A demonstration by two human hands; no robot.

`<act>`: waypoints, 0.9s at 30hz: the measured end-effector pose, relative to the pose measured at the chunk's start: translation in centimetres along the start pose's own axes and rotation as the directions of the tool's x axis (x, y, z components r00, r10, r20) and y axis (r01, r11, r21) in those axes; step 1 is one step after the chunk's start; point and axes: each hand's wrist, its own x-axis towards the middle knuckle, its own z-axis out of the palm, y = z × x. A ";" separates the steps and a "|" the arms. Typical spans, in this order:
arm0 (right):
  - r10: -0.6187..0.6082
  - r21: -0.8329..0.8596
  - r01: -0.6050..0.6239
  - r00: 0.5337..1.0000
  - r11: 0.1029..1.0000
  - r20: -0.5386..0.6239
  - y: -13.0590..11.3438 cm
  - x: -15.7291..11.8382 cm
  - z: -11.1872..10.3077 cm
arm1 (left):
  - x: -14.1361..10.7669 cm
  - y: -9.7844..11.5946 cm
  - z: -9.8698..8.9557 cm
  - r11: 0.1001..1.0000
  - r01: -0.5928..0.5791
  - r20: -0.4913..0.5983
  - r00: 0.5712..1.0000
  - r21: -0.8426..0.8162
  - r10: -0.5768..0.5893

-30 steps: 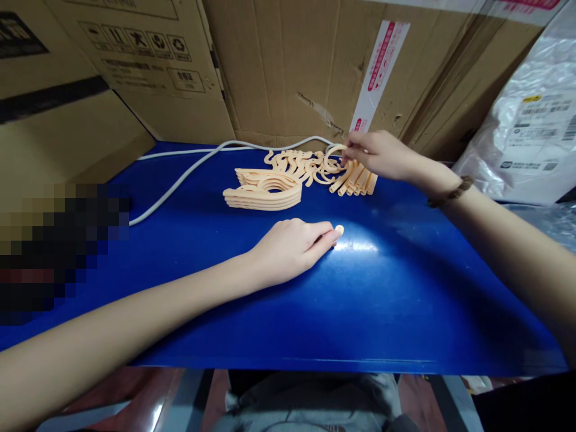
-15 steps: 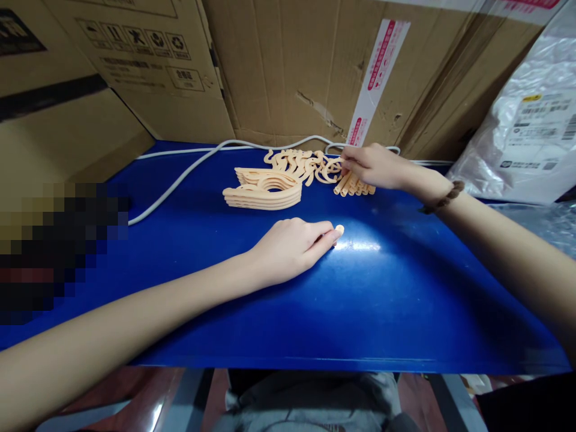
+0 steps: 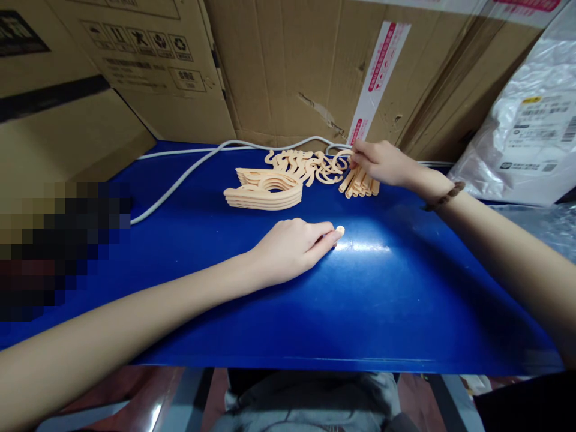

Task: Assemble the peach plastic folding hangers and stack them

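In the head view, a stack of curved peach pieces [image 3: 265, 201] lies on the blue surface [image 3: 387, 312]. In front of the stack, the left hand [image 3: 288, 251] pinches a small peach piece [image 3: 341, 230], fingers closed. Right of the stack, the right hand [image 3: 382, 162] has thumb and fingers together on a curved hook [image 3: 342, 153], just above peach tubes [image 3: 360, 183]. More hooks [image 3: 294, 162] lie behind the stack. Left-rear of it, a carton [image 3: 148, 78] bears handling symbols and "合格证"; right-rear, red-and-white tape [image 3: 380, 60] and a bag's shipping label [image 3: 542, 129] carry print too small to read.
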 end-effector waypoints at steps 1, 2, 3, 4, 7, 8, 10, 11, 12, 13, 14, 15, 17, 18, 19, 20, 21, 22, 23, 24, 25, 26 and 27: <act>-0.007 0.005 0.007 1.000 1.000 0.000 0.1 0.1 0.0 | 0.0 0.0 0.0 1.000 0.002 0.001 1.000 0.001 -0.002; -0.010 0.008 0.010 1.000 1.000 -0.002 0.2 0.1 0.0 | 0.0 0.0 0.0 1.000 0.002 0.001 1.000 0.002 -0.002; -0.011 0.008 0.011 1.000 1.000 -0.001 0.2 0.2 0.0 | 0.0 0.0 0.0 1.000 0.002 0.001 1.000 0.002 -0.002; -0.009 0.007 0.009 1.000 1.000 0.001 0.2 0.3 0.0 | 0.0 0.0 0.0 1.000 0.000 0.002 1.000 0.001 0.000; -0.006 0.003 0.006 1.000 1.000 0.009 0.1 0.4 -0.2 | 0.0 0.0 0.0 1.000 -0.005 0.002 1.000 -0.003 0.005; -0.008 0.005 0.008 1.000 1.000 -0.002 0.0 0.4 -0.3 | 0.0 0.0 0.0 1.000 -0.006 0.003 1.000 -0.003 0.006; 0.000 -0.013 -0.001 0.999 1.000 -0.053 0.0 0.3 -0.5 | 0.0 0.0 0.0 1.000 -0.007 0.005 1.000 0.000 0.007; 0.015 -0.039 -0.018 0.997 0.999 -0.081 0.0 0.2 -0.7 | 0.0 0.0 0.0 1.000 -0.008 0.005 1.000 0.001 0.008; 0.036 -0.073 -0.044 0.994 0.996 -0.105 0.1 0.1 -0.8 | 0.0 -0.1 0.0 1.000 -0.008 0.004 1.000 0.001 0.008; 0.062 -0.113 -0.076 0.991 0.991 -0.118 0.1 0.0 -0.9 | 0.0 -0.1 0.0 1.000 -0.009 0.003 1.000 0.003 0.009; 0.089 -0.154 -0.107 0.989 0.982 -0.121 0.2 -0.2 -1.0 | 0.0 -0.1 0.0 1.000 -0.009 0.001 1.000 0.004 0.009; 0.111 -0.189 -0.132 0.987 0.973 -0.118 0.2 -0.3 -1.1 | 0.0 -0.1 0.0 1.000 -0.009 0.000 1.000 0.004 0.009; 0.133 -0.235 -0.153 0.986 0.960 -0.102 0.2 -0.6 -1.1 | 0.0 -0.1 0.1 1.000 -0.008 -0.002 1.000 0.008 0.008; 0.136 -0.249 -0.155 0.986 0.956 -0.093 0.2 -0.7 -1.1 | 0.0 -0.1 0.1 1.000 -0.008 -0.004 1.000 0.009 0.008; 0.135 -0.258 -0.152 0.988 0.954 -0.081 0.1 -0.8 -1.0 | 0.0 -0.1 0.1 1.000 -0.007 -0.003 1.000 0.010 0.007; 0.132 -0.266 -0.146 0.989 0.953 -0.067 0.0 -0.8 -0.9 | -0.1 -0.1 0.2 1.000 -0.005 -0.003 1.000 0.010 0.005; 0.127 -0.275 -0.137 0.990 0.952 -0.054 -0.1 -0.8 -0.8 | -0.1 -0.1 0.2 1.000 -0.005 -0.002 1.000 0.010 0.005; 0.119 -0.284 -0.126 0.992 0.950 -0.042 -0.2 -0.8 -0.7 | -0.1 -0.1 0.2 1.000 -0.005 -0.001 1.000 0.010 0.005; 0.107 -0.291 -0.111 0.994 0.950 -0.030 -0.3 -0.7 -0.6 | -0.1 0.0 0.2 1.000 -0.005 0.000 1.000 0.009 0.005; 0.090 -0.297 -0.092 0.996 0.950 -0.020 -0.3 -0.6 -0.6 | -0.1 0.0 0.2 1.000 -0.007 0.001 1.000 0.007 0.007; 0.071 -0.301 -0.071 0.997 0.951 -0.010 -0.3 -0.6 -0.5 | -0.1 0.0 0.2 1.000 -0.009 0.001 1.000 0.006 0.009; 0.053 -0.304 -0.051 0.999 0.951 -0.001 -0.3 -0.5 -0.4 | 0.0 0.0 0.1 1.000 -0.008 0.001 1.000 0.006 0.008; 0.038 -0.310 -0.035 0.999 0.950 0.005 -0.2 -0.4 -0.4 | 0.0 0.0 0.1 1.000 -0.006 0.002 1.000 0.007 0.006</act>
